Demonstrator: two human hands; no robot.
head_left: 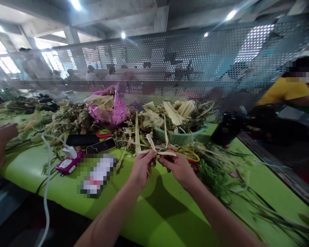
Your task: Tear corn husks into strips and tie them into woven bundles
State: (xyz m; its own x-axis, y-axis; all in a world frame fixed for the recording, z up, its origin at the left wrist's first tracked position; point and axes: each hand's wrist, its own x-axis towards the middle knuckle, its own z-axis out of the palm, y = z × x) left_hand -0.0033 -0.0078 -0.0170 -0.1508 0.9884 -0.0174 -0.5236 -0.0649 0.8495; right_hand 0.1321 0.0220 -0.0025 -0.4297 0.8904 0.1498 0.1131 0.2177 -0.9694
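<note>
My left hand (141, 166) and my right hand (179, 167) meet over the green table (164, 209), both pinched on pale dried leaf strips (157, 151). One strip points up from my left fingers, another lies sideways toward my right fingers. Behind them lies a heap of dried leaves and stalks (149, 123).
A green basket (181, 137) of husks, a pink bag (108, 109), two phones (100, 146), a pink power bank (67, 165) with white cable, coloured rubber bands (192, 156), green stems (221, 178) at right. Another person's hand (1, 135) at left; a person in yellow (285, 91) at right. Perforated metal screen (170, 61) behind.
</note>
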